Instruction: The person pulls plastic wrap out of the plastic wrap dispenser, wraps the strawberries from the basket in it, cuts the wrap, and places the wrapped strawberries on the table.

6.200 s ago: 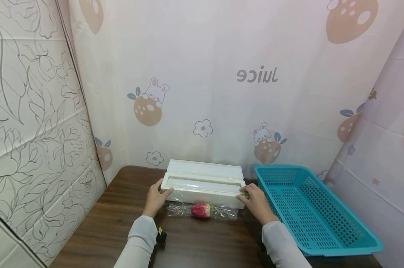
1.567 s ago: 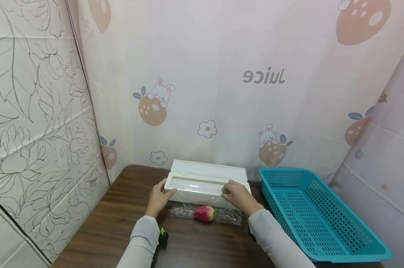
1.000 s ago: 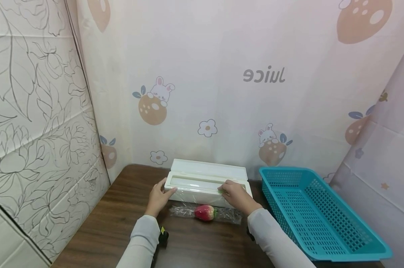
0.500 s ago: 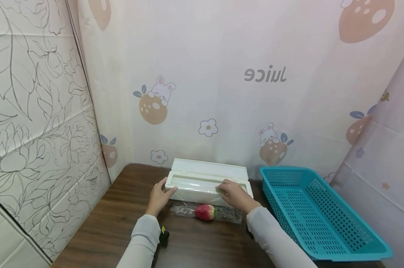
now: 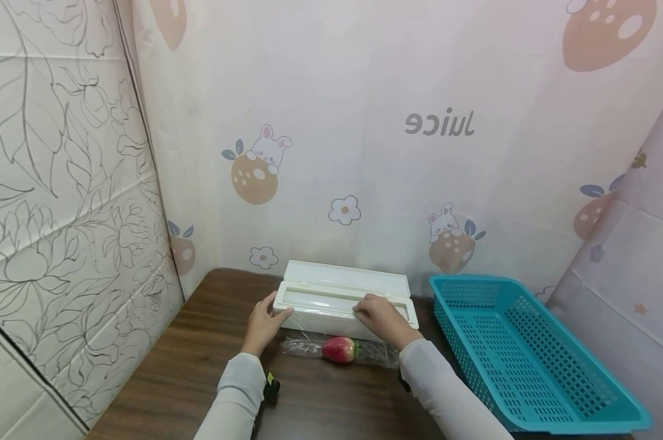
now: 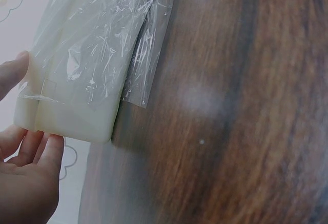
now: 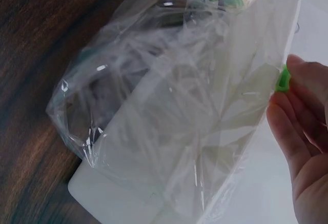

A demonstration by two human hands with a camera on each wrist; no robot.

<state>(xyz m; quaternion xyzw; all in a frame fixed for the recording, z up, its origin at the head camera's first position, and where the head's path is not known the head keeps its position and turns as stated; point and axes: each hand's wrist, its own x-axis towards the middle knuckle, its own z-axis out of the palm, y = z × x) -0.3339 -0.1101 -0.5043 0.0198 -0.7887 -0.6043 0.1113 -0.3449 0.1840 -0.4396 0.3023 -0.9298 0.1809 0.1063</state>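
A white cling film dispenser (image 5: 320,321) sits on the table with its lid (image 5: 347,276) raised at the back. My left hand (image 5: 262,325) grips its left end, thumb on top and fingers beneath, as the left wrist view shows. My right hand (image 5: 383,319) pinches a small green slide cutter (image 7: 283,79) on the dispenser's top front edge, right of the middle. Clear cling film (image 6: 92,60) hangs from that edge down the front. Before the dispenser lies a red strawberry (image 5: 339,349) with green leaves, covered by the film, whose loose ends spread to either side.
A turquoise perforated basket (image 5: 578,426) stands at the right side of the brown wooden table (image 5: 331,397). Patterned curtains (image 5: 342,153) hang close behind and at both sides. A small black object with a yellow mark (image 5: 271,386) is beside my left cuff.
My right hand has slid leftward along the dispenser's front edge from its right end with the slide cutter, and has slowed in the last second. The left hand keeps its grip.
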